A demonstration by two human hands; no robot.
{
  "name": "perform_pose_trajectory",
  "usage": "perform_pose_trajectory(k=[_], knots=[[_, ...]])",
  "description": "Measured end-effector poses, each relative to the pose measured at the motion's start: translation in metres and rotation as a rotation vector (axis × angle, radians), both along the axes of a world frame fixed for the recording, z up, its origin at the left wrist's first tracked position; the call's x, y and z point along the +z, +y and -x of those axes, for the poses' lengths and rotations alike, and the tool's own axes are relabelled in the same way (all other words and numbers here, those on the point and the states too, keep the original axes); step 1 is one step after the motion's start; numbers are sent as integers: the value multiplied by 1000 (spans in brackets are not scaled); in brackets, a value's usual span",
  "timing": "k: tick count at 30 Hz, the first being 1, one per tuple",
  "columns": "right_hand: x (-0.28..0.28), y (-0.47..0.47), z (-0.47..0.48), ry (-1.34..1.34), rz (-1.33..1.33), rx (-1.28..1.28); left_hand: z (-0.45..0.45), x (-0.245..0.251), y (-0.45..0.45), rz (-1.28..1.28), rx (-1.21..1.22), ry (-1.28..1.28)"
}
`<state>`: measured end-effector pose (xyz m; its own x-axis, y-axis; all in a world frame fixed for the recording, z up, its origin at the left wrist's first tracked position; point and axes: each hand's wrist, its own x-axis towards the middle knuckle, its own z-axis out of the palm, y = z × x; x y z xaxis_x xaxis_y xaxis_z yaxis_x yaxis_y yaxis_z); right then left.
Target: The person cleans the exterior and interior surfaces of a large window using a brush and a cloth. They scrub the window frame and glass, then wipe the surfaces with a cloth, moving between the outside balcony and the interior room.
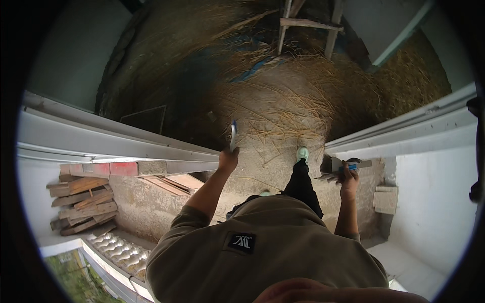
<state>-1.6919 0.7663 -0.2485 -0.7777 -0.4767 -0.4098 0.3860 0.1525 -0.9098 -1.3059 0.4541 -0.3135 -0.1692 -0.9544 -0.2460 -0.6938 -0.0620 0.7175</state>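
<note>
My left hand (pixel 228 160) grips a slim pale tool (pixel 233 135) with a blue tip, held upward in front of me over the floor. Its exact kind is hard to make out. On the right, my right hand (pixel 349 181) holds a flat, scraper-like tool (pixel 353 166) with a blue part by my fingers. Grey blade-like pieces stick out on both sides of that hand; whether they belong to one tool or two I cannot tell. Below and between my hands, one foot in a pale green shoe (pixel 302 153) is forward on the concrete floor (pixel 261 155).
White door frames (pixel 125 142) (pixel 409 125) flank the doorway. Loose straw (pixel 288 110) covers the floor beyond, below a wooden ladder-like frame (pixel 311 24). Stacked planks (pixel 85 202) and leaning boards (pixel 170 183) lie left, near a white balustrade (pixel 119 250). A box-like block (pixel 385 200) sits right.
</note>
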Motion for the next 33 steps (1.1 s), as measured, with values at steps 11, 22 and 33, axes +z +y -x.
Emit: perform_pose_trajectory(k=[11, 22, 33], knots=[[-49, -315, 198, 15, -271, 648, 1, -38, -11, -511, 63, -685], [-44, -681, 168, 67, -43, 1066, 43, -82, -13, -913, 679, -520], [15, -1008, 168, 259, -67, 1015, 53, -39, -402, -472, 871, -361]])
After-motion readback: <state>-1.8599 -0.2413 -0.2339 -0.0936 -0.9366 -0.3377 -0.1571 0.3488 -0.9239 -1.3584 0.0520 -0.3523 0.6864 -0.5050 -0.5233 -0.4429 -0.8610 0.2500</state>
